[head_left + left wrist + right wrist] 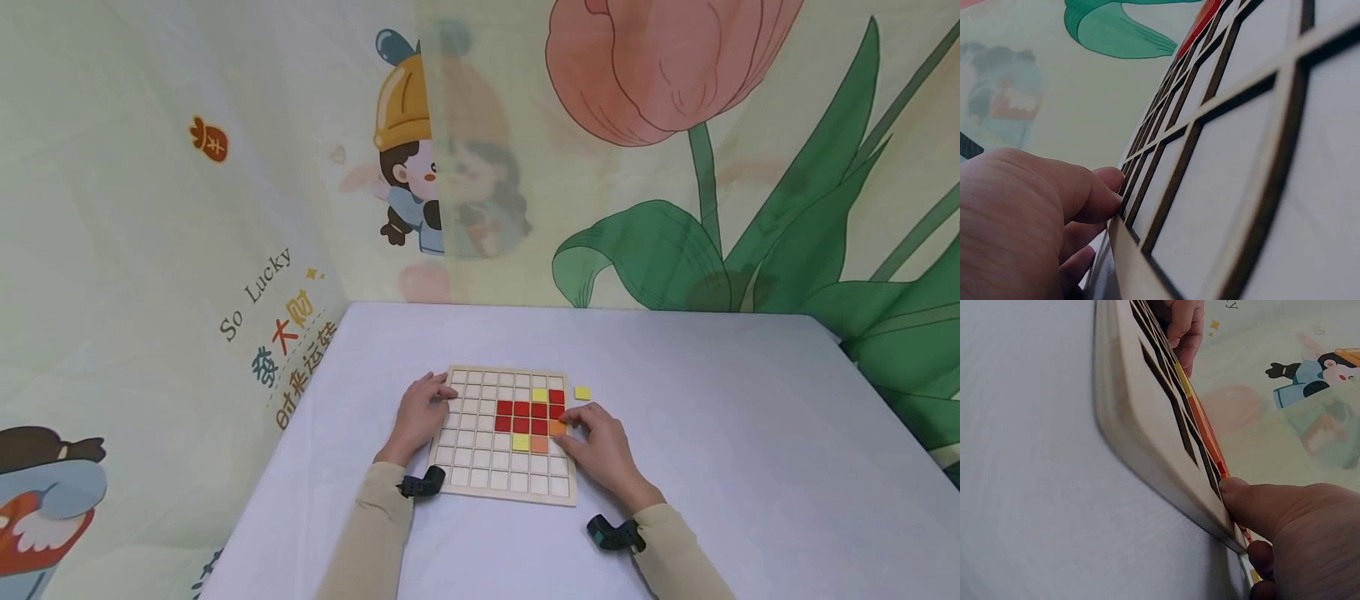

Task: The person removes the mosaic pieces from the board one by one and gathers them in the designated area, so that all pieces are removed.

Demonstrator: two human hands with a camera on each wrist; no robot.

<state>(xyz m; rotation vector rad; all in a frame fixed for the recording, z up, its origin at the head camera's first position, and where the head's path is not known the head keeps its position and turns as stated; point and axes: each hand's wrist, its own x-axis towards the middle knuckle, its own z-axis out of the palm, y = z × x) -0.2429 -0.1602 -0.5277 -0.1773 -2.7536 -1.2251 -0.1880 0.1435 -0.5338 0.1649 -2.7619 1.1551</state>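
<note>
A pale wooden grid board (480, 459) lies on the table, its cells partly filled with square tiles. My left hand (422, 417) grips its left edge, thumb over the frame and fingers against the side. At the right edge, the thumb and forefinger of my right hand (606, 454) pinch an orange tile (555, 427) at a cell of the outermost column. Beside it sits a block of red tiles (521, 410). A yellow tile (539, 395) lies above the block; another yellow tile (521, 442) and a light orange tile (538, 445) lie below.
One loose yellow tile (582, 392) rests on the white tablecloth (712, 400), just off the board's upper right side. Dark wrist cameras sit on both wrists. A printed curtain (495, 150) hangs behind the table and along its left.
</note>
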